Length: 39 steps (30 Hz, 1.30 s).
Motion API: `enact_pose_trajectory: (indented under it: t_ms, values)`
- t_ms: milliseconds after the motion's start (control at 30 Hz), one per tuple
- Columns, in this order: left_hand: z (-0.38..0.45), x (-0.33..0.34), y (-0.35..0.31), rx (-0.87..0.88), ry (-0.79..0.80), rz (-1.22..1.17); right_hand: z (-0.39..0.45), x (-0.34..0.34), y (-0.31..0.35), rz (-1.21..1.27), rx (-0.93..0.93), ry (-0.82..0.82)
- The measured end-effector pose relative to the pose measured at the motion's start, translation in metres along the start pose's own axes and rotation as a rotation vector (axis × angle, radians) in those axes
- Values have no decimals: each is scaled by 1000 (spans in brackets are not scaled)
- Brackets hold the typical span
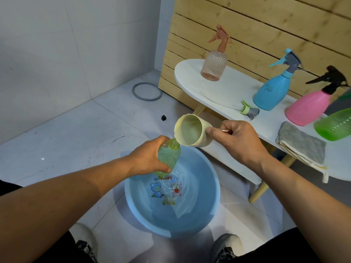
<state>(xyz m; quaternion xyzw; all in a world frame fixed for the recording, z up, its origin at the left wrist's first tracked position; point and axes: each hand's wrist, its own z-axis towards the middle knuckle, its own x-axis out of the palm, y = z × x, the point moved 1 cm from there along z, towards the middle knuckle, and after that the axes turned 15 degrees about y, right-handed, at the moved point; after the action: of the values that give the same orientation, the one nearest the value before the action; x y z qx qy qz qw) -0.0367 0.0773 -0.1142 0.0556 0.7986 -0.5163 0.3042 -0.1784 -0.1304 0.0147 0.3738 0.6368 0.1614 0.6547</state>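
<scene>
A translucent green bottle [168, 156], uncapped and tilted neck-up, is held at centre frame above a blue basin [214, 186] of water. A cream cup [191, 132], tipped sideways just right of it, has its lip at the bottle's open mouth.

Left of the blue basin [207, 186] the floor [66, 141] is open; only a grey ring [147, 91] lies far off. Over the basin's far rim the left hand [150, 158] with a small bottle [168, 155] and the right hand [239, 141] with a cup [191, 132] fill the way. On the right the table [228, 95] stands close, crowded with spray bottles [271, 92] and a cloth [302, 145] on its near edge.
</scene>
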Motion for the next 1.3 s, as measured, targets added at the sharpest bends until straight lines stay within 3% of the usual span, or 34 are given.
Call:
enact_pose_trajectory:
  t_ms: [1300]
  values:
    - [-4,2,-3,-11,16,-27,-2,3,2,-127,-19,-19]
